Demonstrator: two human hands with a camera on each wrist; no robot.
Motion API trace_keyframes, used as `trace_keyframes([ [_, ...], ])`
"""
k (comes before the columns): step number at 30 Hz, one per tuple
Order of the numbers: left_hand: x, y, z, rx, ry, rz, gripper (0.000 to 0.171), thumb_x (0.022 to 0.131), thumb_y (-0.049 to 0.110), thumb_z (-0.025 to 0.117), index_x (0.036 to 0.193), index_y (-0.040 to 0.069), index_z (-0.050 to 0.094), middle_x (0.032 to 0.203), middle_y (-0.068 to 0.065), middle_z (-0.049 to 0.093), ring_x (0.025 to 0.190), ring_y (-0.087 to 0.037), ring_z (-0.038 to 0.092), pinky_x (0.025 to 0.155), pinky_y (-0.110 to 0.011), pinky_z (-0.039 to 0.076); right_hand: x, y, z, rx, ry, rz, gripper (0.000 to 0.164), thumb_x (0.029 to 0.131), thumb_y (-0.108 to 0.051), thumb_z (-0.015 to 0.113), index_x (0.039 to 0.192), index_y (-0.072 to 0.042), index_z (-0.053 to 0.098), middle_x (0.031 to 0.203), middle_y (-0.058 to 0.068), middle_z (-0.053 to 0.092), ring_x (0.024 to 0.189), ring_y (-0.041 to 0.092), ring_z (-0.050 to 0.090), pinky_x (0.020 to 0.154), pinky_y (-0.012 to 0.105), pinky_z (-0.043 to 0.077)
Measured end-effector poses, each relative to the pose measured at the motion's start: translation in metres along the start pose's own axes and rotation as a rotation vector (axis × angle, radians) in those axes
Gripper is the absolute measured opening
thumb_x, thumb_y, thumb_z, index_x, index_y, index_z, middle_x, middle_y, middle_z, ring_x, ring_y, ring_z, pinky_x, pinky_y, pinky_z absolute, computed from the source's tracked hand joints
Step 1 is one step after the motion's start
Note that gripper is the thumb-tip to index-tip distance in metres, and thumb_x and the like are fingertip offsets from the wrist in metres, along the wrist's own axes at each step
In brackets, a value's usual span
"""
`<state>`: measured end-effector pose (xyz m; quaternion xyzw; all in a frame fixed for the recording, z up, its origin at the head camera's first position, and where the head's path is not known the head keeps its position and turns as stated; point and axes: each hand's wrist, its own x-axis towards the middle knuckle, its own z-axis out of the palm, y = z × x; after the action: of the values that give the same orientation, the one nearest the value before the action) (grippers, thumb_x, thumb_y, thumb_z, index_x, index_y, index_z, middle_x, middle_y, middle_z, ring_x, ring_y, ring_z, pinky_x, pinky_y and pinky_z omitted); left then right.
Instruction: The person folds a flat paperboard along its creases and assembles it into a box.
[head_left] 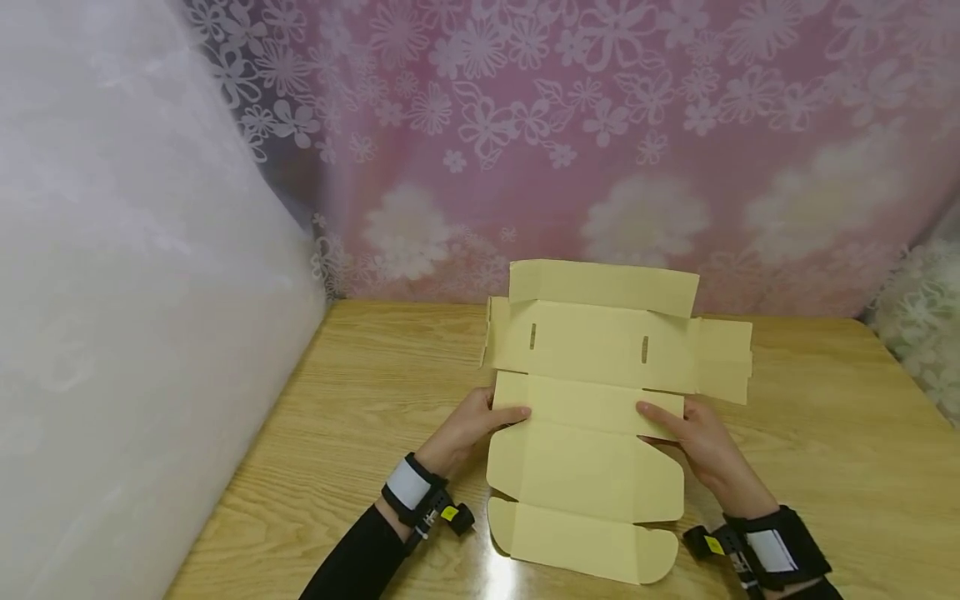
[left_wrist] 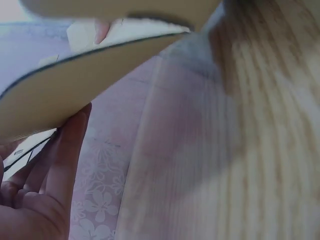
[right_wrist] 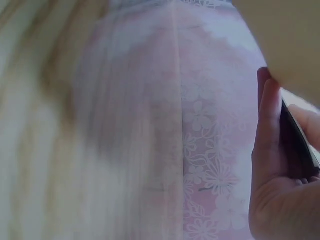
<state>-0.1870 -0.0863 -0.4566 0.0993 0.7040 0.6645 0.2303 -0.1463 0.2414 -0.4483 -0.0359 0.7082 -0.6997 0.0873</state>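
Observation:
An unfolded cardboard box blank (head_left: 585,408), pale yellow on the face seen from above, is held over the table between both hands. It has crease lines, side flaps and two narrow slots in its far panel. My left hand (head_left: 476,423) grips the left edge of a middle panel, thumb on top and fingers beneath. On the opposite edge my right hand (head_left: 701,442) does the same, its thumb lying on the panel. From below, the left wrist view shows the left fingers (left_wrist: 65,160) against the underside. In the right wrist view the right fingers (right_wrist: 270,130) support the board.
The wooden table (head_left: 360,400) runs back to a pink flowered curtain (head_left: 480,208). A white sheet (head_left: 150,292) hangs along the left side, and pale flowered fabric (head_left: 922,325) hangs at the right. Each wrist wears a black strap with a small camera.

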Motion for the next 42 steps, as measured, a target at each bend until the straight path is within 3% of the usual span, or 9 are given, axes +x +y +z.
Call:
trace_keyframes([
  [4,0.0,0.002,-0.004,-0.027,-0.044,0.004,0.043,0.095,0.021,0.07,0.129,-0.003,0.061,0.113,-0.012,0.072,0.098,-0.015,0.07,0.091,-0.029,0.054,0.002,-0.001,-0.001,-0.018,0.018,0.007,0.01,0.1,-0.011,0.062,0.104,-0.012,0.071,0.096,-0.011,0.071,0.088,0.007,0.068,0.078,0.034,0.061],
  [8,-0.001,0.006,-0.011,-0.102,-0.091,0.017,0.048,0.097,0.017,0.068,0.138,-0.003,0.053,0.128,-0.017,0.065,0.114,-0.022,0.065,0.101,-0.036,0.051,0.002,0.0,-0.001,-0.023,0.009,0.009,0.01,0.101,-0.01,0.061,0.105,-0.011,0.071,0.095,-0.01,0.072,0.087,0.008,0.069,0.077,0.033,0.061],
  [12,-0.002,0.012,-0.019,-0.036,-0.028,-0.006,0.063,0.097,0.02,0.066,0.148,-0.007,0.041,0.148,-0.025,0.047,0.135,-0.033,0.048,0.11,-0.043,0.043,0.003,0.002,-0.002,0.0,0.002,0.018,0.01,0.1,-0.009,0.062,0.102,-0.011,0.071,0.093,-0.009,0.072,0.086,0.008,0.069,0.078,0.034,0.061],
  [15,-0.003,0.017,-0.025,0.066,0.049,-0.031,0.068,0.096,0.024,0.065,0.148,-0.012,0.038,0.15,-0.028,0.043,0.139,-0.036,0.043,0.112,-0.043,0.041,0.004,0.003,-0.001,0.02,0.001,0.029,0.009,0.099,-0.009,0.063,0.101,-0.013,0.072,0.094,-0.01,0.072,0.087,0.007,0.069,0.078,0.034,0.061],
  [20,-0.006,0.031,-0.03,0.065,0.056,-0.02,0.065,0.099,0.02,0.061,0.148,-0.013,0.034,0.143,-0.029,0.051,0.132,-0.035,0.053,0.111,-0.045,0.042,0.005,0.005,-0.002,0.022,0.0,0.024,0.011,0.099,-0.009,0.063,0.105,-0.015,0.07,0.095,-0.01,0.073,0.087,0.007,0.07,0.078,0.034,0.061],
  [22,-0.005,0.04,-0.032,0.071,0.066,-0.028,0.069,0.099,0.022,0.062,0.152,-0.009,0.03,0.148,-0.027,0.047,0.136,-0.035,0.048,0.114,-0.048,0.038,0.005,0.005,-0.004,0.014,-0.002,0.018,0.013,0.1,-0.009,0.063,0.108,-0.016,0.07,0.096,-0.01,0.073,0.088,0.008,0.07,0.078,0.033,0.061],
  [27,0.001,0.063,-0.041,0.215,0.084,-0.042,0.079,0.097,0.027,0.067,0.159,0.003,0.024,0.16,-0.021,0.032,0.148,-0.035,0.03,0.119,-0.052,0.028,0.004,0.005,-0.005,0.011,-0.009,0.009,0.015,0.1,-0.008,0.062,0.111,-0.016,0.068,0.097,-0.01,0.073,0.088,0.007,0.07,0.077,0.032,0.061],
  [36,0.02,0.117,-0.056,0.391,0.05,0.087,0.086,0.097,0.02,0.067,0.162,0.009,0.012,0.164,-0.014,0.027,0.15,-0.032,0.027,0.12,-0.049,0.028,0.004,0.005,-0.005,-0.017,-0.014,0.009,0.015,0.1,-0.009,0.062,0.115,-0.009,0.066,0.098,-0.009,0.072,0.089,0.008,0.07,0.077,0.032,0.061],
  [42,0.031,0.146,-0.046,0.61,0.078,0.098,0.091,0.093,0.028,0.074,0.162,0.015,0.016,0.165,-0.004,0.027,0.15,-0.028,0.027,0.119,-0.047,0.029,0.004,0.005,-0.004,-0.038,-0.026,0.03,0.019,0.1,-0.01,0.061,0.115,0.0,0.066,0.097,-0.009,0.072,0.089,0.008,0.071,0.078,0.031,0.06],
])
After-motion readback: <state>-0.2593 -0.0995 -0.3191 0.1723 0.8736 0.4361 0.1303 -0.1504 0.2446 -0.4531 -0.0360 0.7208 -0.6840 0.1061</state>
